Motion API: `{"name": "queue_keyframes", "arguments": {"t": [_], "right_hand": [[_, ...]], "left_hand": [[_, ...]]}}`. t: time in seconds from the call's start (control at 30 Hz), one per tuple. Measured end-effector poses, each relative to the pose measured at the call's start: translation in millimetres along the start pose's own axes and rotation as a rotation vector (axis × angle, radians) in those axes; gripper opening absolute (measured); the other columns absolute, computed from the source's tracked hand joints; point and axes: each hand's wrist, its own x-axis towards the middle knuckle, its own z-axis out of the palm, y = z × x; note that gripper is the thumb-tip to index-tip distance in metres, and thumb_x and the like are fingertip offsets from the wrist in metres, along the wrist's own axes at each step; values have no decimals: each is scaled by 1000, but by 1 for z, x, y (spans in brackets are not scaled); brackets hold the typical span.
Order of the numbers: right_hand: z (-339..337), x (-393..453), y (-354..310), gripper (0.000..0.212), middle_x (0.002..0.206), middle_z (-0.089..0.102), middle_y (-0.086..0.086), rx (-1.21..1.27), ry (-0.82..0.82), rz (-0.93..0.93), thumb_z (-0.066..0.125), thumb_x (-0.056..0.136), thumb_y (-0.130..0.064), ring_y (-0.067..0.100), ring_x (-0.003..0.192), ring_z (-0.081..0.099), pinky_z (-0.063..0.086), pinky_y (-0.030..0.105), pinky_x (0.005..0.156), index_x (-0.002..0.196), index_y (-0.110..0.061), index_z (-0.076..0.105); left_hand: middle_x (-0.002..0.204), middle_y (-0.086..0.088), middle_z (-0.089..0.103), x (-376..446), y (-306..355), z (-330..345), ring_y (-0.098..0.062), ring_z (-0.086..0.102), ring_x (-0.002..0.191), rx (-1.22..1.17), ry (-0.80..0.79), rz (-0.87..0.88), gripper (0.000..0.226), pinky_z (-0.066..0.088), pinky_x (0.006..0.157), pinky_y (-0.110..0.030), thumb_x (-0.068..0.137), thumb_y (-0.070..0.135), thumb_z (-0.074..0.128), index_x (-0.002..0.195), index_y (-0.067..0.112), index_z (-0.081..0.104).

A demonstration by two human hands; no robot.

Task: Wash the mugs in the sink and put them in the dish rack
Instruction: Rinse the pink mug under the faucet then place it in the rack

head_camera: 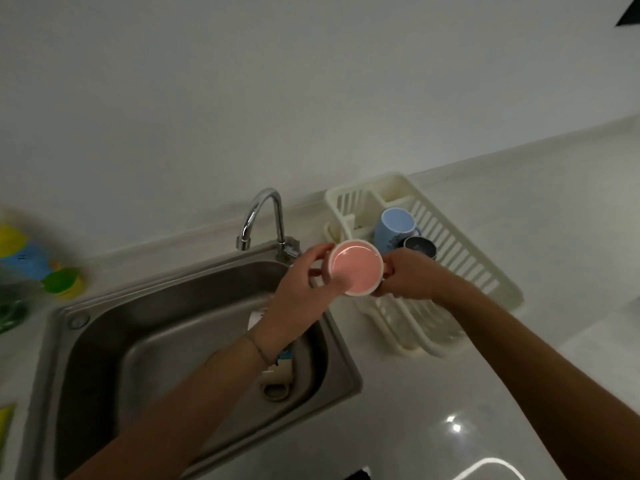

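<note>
Nearest, below the left wrist: steel sink [104, 327], drain [275, 389] in its floor, something white and blue half hidden under the forearm. Left hand [298, 289] curled round the left side of a pink-lined mug [356, 266], thumb and fingers on its wall. Right hand [412, 275] gripping the opposite side, fingers wrapped under. Mug held between both, mouth tilted toward the camera, above the sink's right edge and the near end of the cream dish rack [485, 271]. Just beyond the right hand, inside the rack: blue mug [394, 226] upside down, dark mug [420, 245] touching it. Beyond the left hand: chrome tap [263, 216]. Far left of it, blurred yellow, blue and green bottles [31, 261].
</note>
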Motion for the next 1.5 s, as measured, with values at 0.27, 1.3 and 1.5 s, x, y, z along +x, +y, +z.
{"name": "queue_keyframes", "arguments": {"t": [0.27,1.3,1.5], "right_hand": [[-63,10,94,24,77,74,13,25,-109,40,77,75,-31,28,67,72,56,29,58,84,-9,72],[-28,36,195,27,112,68,8,-231,19,-14,58,93,-17,26,96,66,45,30,73,120,-15,58],[-25,36,196,17,105,71,6,-278,-2,12,59,90,-18,21,84,63,47,29,70,106,-16,63]], "left_hand": [[136,40,47,54,27,105,14,46,126,358,-18,235,104,43,101,-15,61,34,97,141,56,34],[122,-3,60,98,-26,257,-24,63,104,375,78,-197,100,56,84,-37,55,46,90,137,28,36],[121,-2,61,98,-25,258,-21,62,104,330,73,-219,99,51,79,-30,44,56,80,130,31,38]]}}
